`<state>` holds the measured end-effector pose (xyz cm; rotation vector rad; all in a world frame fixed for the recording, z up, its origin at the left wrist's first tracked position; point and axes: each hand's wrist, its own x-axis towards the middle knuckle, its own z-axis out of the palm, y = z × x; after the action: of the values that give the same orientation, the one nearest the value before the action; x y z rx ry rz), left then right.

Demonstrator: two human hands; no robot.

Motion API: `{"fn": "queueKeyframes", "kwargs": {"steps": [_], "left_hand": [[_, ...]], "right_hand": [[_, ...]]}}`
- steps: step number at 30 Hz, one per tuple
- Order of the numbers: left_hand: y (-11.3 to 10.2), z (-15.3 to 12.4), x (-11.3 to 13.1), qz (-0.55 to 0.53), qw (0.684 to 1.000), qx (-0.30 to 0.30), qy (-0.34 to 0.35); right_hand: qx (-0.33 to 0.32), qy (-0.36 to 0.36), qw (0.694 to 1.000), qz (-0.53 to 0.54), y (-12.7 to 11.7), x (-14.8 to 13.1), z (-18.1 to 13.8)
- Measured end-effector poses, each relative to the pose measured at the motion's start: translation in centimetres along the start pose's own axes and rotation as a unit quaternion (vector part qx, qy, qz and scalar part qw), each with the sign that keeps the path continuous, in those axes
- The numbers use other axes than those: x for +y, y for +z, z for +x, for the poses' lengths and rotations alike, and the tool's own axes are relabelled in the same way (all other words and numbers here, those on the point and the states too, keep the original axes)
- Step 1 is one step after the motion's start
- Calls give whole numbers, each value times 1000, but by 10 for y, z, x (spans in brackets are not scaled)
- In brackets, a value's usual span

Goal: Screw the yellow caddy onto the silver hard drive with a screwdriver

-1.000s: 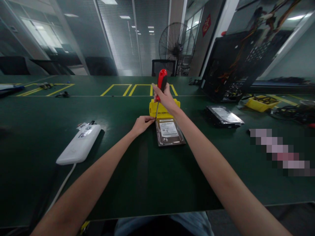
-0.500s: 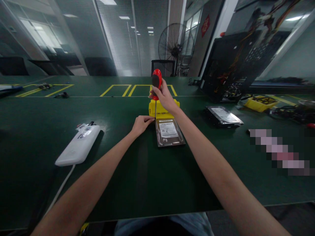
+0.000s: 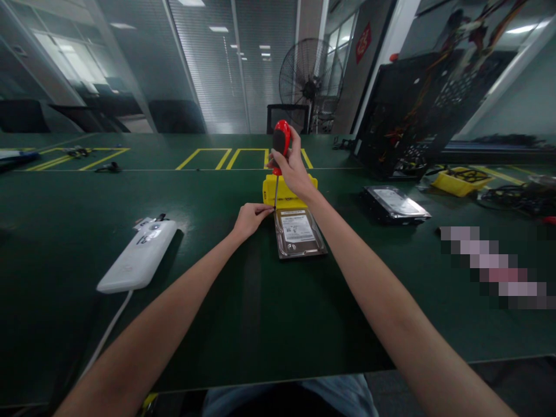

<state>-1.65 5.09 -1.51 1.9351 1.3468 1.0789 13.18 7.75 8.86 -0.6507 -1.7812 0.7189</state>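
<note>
A silver hard drive (image 3: 299, 234) with a white label lies flat on the green table, its far edge against a yellow box-like piece (image 3: 286, 194). My right hand (image 3: 293, 165) is wrapped round the red and black handle of a screwdriver (image 3: 281, 141). The shaft points down, leaning slightly right at the top, with its tip at the drive's far left corner. Beside that tip, my left hand (image 3: 254, 218) has its thumb and fingers pinched together. Whatever sits between them is too small to make out.
A white power strip-like block (image 3: 139, 255) with a cable lies at left. On the right are another hard drive (image 3: 395, 204), a yellow tray (image 3: 463, 180) with dark parts, and a pixelated strip (image 3: 490, 266). A black computer case (image 3: 399, 116) stands behind them.
The screwdriver's handle has tipped a little to the right, and my right hand's grip has turned with it. My left hand and the hard drive stay in place.
</note>
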Motion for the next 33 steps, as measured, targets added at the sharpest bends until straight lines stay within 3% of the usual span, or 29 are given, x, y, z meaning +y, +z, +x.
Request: {"fn": "queueKeyframes", "kwargs": {"steps": [18, 33], "left_hand": [[0, -3, 8, 38, 999, 1, -3], [5, -1, 8, 80, 996, 44, 8]], "right_hand": [[35, 3, 999, 4, 5, 1, -1], [32, 18, 999, 25, 5, 3, -2]]}}
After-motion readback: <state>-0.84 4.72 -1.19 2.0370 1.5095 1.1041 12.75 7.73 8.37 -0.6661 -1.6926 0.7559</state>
